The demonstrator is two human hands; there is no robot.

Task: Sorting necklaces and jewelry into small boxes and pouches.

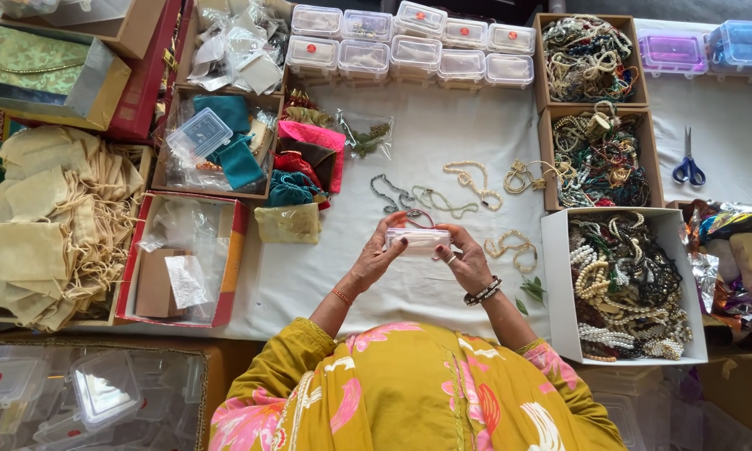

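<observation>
Seen from overhead, a person in a yellow flowered top sat at a white cloth-covered table (443, 125). At far left lay a heap of beige drawstring pouches (54, 221), then a red-edged box (180, 259) of plastic sleeves. At centre, the left hand (380, 255) and right hand (468, 260) together gripped a small clear plastic box (418, 240), each closed around one end, just above the cloth. A red string seemed to show at the box's top edge; whether the lid was shut could not be told. Several bead necklaces (443, 192) lay loose on the cloth beyond, not yet boxed, while a row of closed clear boxes (409, 42) stood at the far edge. To the right, cardboard boxes (622, 284) were heaped with beaded jewellery, and blue-handled scissors (688, 167) lay nearby.
</observation>
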